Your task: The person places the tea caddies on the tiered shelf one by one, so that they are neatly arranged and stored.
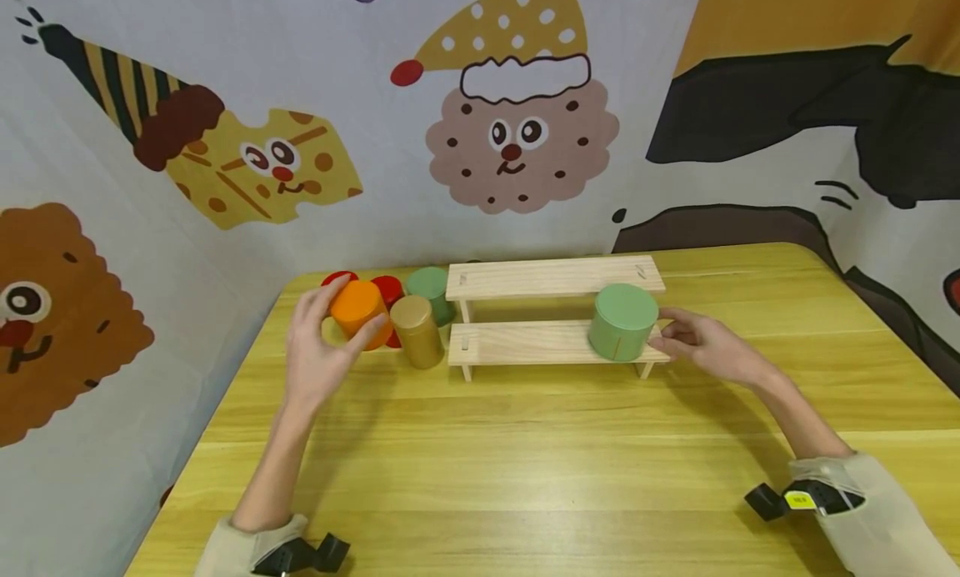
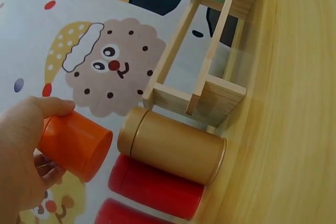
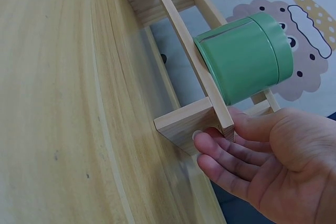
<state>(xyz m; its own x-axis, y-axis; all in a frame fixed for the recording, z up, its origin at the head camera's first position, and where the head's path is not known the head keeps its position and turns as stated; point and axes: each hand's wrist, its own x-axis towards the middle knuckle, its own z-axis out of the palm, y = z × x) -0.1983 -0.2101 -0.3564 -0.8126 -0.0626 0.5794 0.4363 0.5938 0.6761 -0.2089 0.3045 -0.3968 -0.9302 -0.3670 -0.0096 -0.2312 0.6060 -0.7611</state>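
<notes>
the work in hand looks like handling the orange canister (image 1: 358,314) one-handed while the stepped wooden stand (image 1: 525,342) is steadied. to do it well, the canister is best held upright in an even grip, with its base clear of the gold canister (image 1: 417,331) just to its right and the red canisters (image 2: 155,187) crowded close by. the other hand should press lightly, i would judge: a tug could shift the stand, and a knuckle could nudge the green canister (image 1: 622,323) on the lower step near its right end.

the orange canister is between the thumb and fingers of the left hand (image 1: 317,356), which are spread only as wide as its body and hold it by the sides. it hangs above the tabletop (image 1: 525,460), towards the far left corner, and the left wrist view shows its base off the wood. the right hand (image 1: 708,343) is well apart from it, past the stand's right end; its thumb and bent fingers seem to pinch the end of the lower step, close beside the green canister, though how firmly i cannot tell
</notes>
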